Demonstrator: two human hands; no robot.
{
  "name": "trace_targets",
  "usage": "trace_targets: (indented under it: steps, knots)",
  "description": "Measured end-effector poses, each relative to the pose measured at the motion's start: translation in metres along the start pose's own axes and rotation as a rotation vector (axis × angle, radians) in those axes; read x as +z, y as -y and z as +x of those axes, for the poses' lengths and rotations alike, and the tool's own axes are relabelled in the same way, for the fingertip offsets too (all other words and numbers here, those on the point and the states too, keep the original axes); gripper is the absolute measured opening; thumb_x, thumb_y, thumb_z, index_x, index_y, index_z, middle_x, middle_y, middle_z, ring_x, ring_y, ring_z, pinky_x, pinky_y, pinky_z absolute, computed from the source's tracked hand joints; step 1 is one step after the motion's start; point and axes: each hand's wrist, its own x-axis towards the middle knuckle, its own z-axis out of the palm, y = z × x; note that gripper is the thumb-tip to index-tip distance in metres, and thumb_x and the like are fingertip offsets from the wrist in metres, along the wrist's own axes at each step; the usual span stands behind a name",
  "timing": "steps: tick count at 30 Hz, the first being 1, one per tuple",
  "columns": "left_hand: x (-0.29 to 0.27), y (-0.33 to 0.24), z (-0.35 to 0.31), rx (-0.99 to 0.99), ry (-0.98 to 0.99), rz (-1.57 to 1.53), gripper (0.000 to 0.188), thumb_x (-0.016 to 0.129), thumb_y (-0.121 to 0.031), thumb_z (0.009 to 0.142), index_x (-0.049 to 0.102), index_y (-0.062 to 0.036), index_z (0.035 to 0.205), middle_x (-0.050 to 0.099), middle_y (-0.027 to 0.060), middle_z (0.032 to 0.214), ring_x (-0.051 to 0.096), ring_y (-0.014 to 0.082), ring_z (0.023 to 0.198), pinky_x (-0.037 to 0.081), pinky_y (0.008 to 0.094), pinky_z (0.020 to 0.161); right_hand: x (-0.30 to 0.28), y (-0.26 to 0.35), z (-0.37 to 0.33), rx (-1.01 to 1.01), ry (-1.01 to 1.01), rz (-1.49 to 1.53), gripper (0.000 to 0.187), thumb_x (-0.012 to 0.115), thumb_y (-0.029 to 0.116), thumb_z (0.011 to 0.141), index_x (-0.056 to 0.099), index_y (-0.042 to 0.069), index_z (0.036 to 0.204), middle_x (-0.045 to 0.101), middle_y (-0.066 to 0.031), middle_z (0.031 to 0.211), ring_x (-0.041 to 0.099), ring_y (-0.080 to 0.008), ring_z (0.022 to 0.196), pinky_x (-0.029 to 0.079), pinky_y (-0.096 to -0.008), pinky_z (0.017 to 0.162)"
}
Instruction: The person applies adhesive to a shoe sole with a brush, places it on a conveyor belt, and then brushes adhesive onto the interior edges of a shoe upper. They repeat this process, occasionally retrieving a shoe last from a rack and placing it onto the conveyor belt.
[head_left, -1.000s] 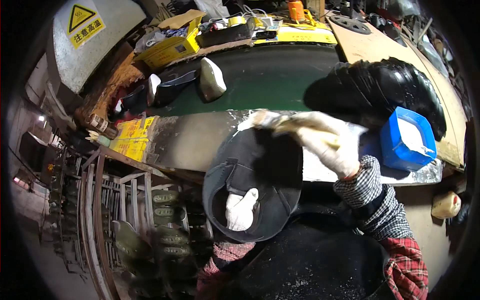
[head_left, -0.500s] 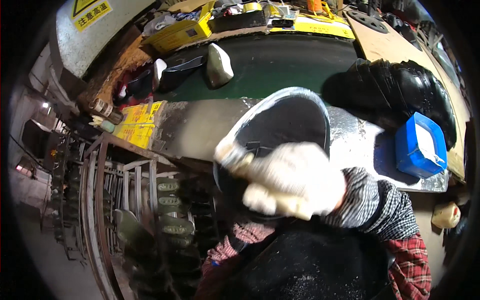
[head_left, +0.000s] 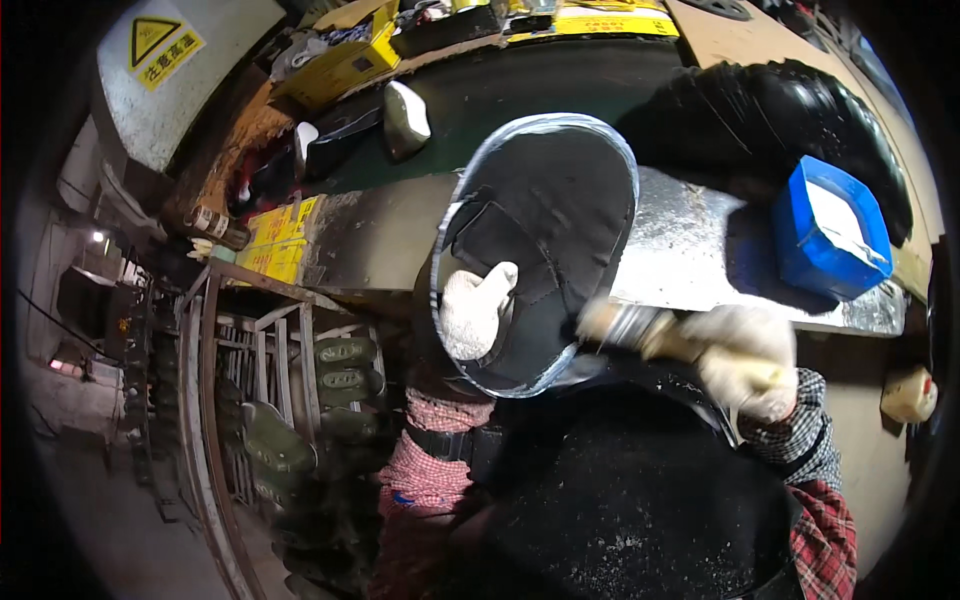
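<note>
The black oval piece [head_left: 545,230] stands tilted above the surface [head_left: 690,250], left hand [head_left: 475,310] gripping it from inside, right hand [head_left: 745,355] closed on a brush [head_left: 625,325]; best kept steady, strokes along the rim.

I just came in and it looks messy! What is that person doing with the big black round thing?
A person in white work gloves holds a black oval piece with a pale rim up over a metal workbench. The left hand grips it from the inside. The right hand holds a blurred tool at its lower edge. A blue tub sits on the bench.
</note>
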Motion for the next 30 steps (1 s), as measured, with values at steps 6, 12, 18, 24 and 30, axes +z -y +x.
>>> trace_targets:
  steps: [6,12,18,24,30]
  knots:
    - [-0.002,-0.029,-0.036,-0.386,0.068,-0.487,0.019,0.059,-0.012,0.094,0.062,0.0011,0.108,0.063,0.0060,0.093,0.060,0.0191,0.085,0.049,0.0352,0.071,0.003,0.029,0.020,-1.258,-0.076,-0.696,0.019,0.066,0.011,0.090,0.067,-0.003,0.104,0.068,-0.0077,0.086,0.063,-0.0116,0.075,0.051,-0.0231,0.065]
    - [0.002,-0.040,-0.058,-0.366,0.041,-0.710,0.029,0.056,-0.010,0.095,0.054,0.0016,0.122,0.060,0.0107,0.109,0.059,0.0221,0.099,0.049,0.0367,0.083,0.000,0.045,0.022,-1.819,0.230,-1.373,0.033,0.061,0.015,0.093,0.058,-0.002,0.121,0.065,-0.0112,0.093,0.062,-0.0107,0.071,0.048,-0.0169,0.057]
    - [0.007,-0.022,-0.031,-0.367,0.021,-0.791,0.041,0.052,-0.007,0.096,0.046,0.0022,0.136,0.057,0.0153,0.126,0.057,0.0251,0.113,0.049,0.0382,0.095,-0.011,-0.001,0.025,-1.219,0.569,-1.306,0.029,0.065,0.024,0.084,0.068,0.001,0.102,0.063,-0.0138,0.070,0.064,-0.0280,0.065,0.050,-0.0381,0.059]
    - [0.013,0.091,0.101,-0.279,0.479,-1.345,0.040,0.049,-0.014,0.100,0.046,-0.0087,0.139,0.070,0.0130,0.098,0.067,0.0219,0.086,0.052,0.0249,0.052,-0.036,0.001,0.054,-1.483,0.337,-1.223,0.036,0.078,0.020,0.077,0.066,0.000,0.104,0.064,-0.0123,0.078,0.062,-0.0305,0.066,0.050,-0.0384,0.060]
    - [0.048,0.018,0.178,-0.597,-0.294,-1.406,0.033,0.054,-0.026,0.100,0.054,-0.0038,0.125,0.069,0.0170,0.095,0.064,0.0205,0.073,0.053,0.0260,0.061,-0.036,-0.004,0.073,-1.359,0.297,-1.164,0.031,0.073,0.017,0.073,0.064,0.002,0.098,0.064,-0.0133,0.078,0.062,-0.0320,0.066,0.050,-0.0402,0.061]
